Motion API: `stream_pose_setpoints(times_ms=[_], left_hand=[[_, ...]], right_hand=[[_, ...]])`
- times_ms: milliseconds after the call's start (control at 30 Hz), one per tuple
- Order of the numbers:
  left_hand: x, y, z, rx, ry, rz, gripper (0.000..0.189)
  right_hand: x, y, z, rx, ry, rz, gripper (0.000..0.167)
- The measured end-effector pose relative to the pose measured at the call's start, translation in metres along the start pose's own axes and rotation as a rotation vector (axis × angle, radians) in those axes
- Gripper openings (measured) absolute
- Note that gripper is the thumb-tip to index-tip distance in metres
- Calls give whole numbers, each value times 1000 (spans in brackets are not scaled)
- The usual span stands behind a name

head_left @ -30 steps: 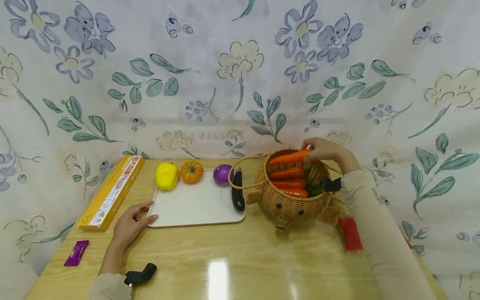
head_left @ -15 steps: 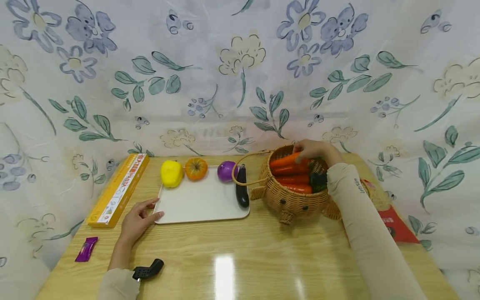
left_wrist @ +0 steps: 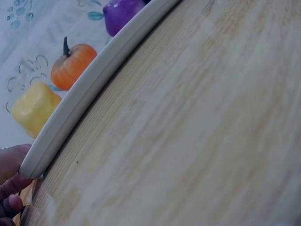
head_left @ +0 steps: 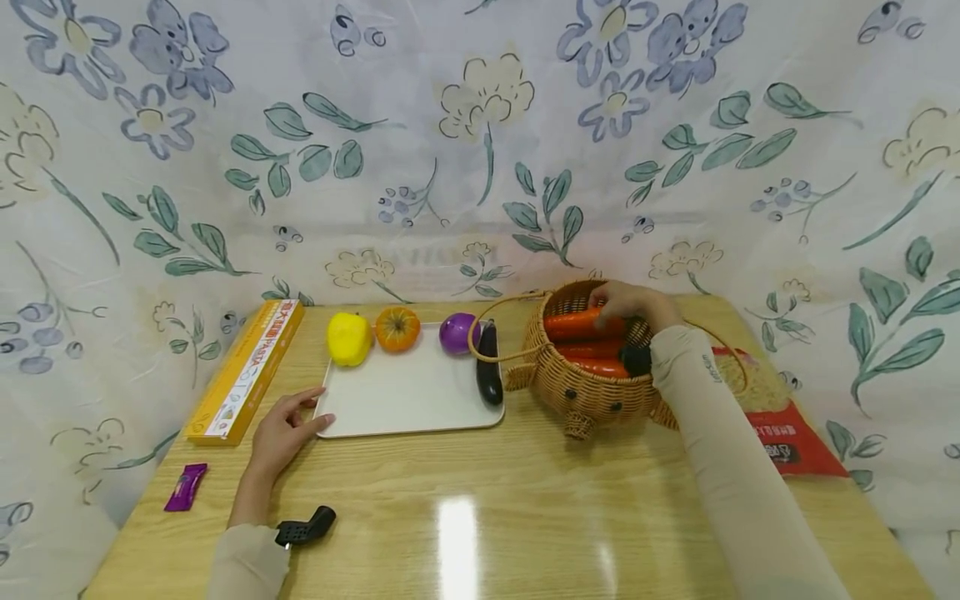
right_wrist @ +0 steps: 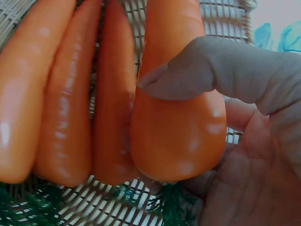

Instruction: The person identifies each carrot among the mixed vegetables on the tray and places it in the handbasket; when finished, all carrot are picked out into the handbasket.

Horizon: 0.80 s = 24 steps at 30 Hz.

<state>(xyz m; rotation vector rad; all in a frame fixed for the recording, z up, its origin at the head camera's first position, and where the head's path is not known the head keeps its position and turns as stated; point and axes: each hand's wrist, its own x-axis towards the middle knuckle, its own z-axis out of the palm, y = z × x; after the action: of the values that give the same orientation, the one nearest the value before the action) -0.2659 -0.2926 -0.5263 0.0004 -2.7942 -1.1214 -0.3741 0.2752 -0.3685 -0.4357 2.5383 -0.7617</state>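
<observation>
In the head view my right hand (head_left: 632,305) reaches into a woven animal-face basket (head_left: 592,400) and grips an orange carrot (right_wrist: 176,136). Its thumb lies across the thick end, with the fingers curled behind, as the right wrist view shows. Several other carrots (right_wrist: 66,117) lie side by side in the basket, with green tops (right_wrist: 33,207) below them. My left hand (head_left: 285,433) pinches the front left corner of a white tray (head_left: 405,396). Along the tray's back lie a yellow bell pepper (head_left: 348,339), a small pumpkin (head_left: 397,329) and a round purple vegetable (head_left: 457,333); an eggplant (head_left: 489,367) lines the right side.
A yellow pasta box (head_left: 247,371) lies left of the tray, and a small purple wrapped packet (head_left: 186,487) in front of it. A red and clear food bag (head_left: 795,433) sits right of the basket. The basket's handle (head_left: 495,325) overhangs the tray's right edge.
My right hand has lowered the carrot from above the basket's rim down among the others, moving slightly left. The left hand stays at the tray corner. The whole head view has shifted a little.
</observation>
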Motion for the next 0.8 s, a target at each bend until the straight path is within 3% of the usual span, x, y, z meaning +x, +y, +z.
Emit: stream_pose_setpoints(times_ms=[800], left_hand=[[0, 2, -1, -19, 3, -4, 54]], right_hand=[[4, 2, 20, -60, -31, 41, 29]])
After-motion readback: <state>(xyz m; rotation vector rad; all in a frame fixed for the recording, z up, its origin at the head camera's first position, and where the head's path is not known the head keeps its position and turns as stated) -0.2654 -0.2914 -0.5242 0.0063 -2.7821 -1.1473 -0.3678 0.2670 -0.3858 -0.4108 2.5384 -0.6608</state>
